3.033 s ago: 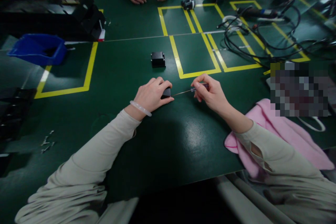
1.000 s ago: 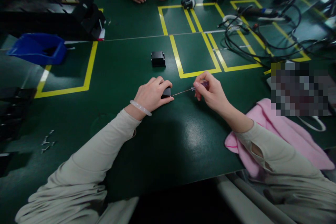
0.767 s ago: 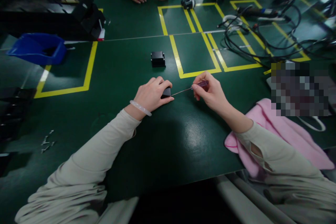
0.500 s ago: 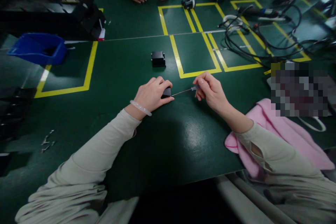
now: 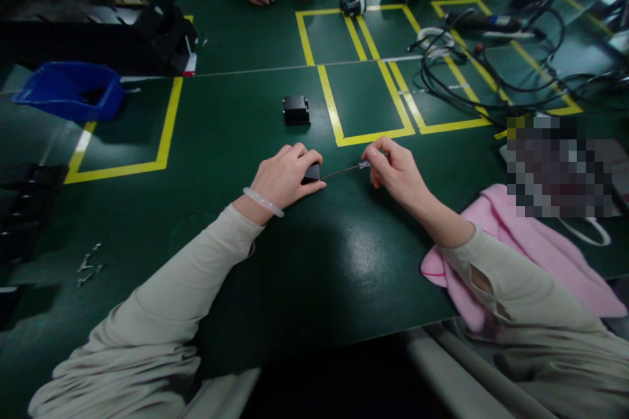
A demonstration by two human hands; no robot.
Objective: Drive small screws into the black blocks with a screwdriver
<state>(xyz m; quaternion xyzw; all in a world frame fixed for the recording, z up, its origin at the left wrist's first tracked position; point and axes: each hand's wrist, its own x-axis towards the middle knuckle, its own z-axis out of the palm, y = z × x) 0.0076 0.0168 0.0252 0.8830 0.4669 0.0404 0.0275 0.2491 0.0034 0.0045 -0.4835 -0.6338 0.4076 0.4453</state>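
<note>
Left hand (image 5: pixel 284 178) clamps a small black part (image 5: pixel 311 174); right hand (image 5: pixel 396 171) pinches a screwdriver (image 5: pixel 343 171). Far left, blue bin (image 5: pixel 63 105), its contents unclear.

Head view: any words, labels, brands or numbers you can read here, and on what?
None can be read.
The black part under the left hand, the screwdriver in the right hand and the black block beyond them show no legible marking.
The yellow tape outlines carry no letters.
The patch at the right is pixelated, unreadable.
</note>
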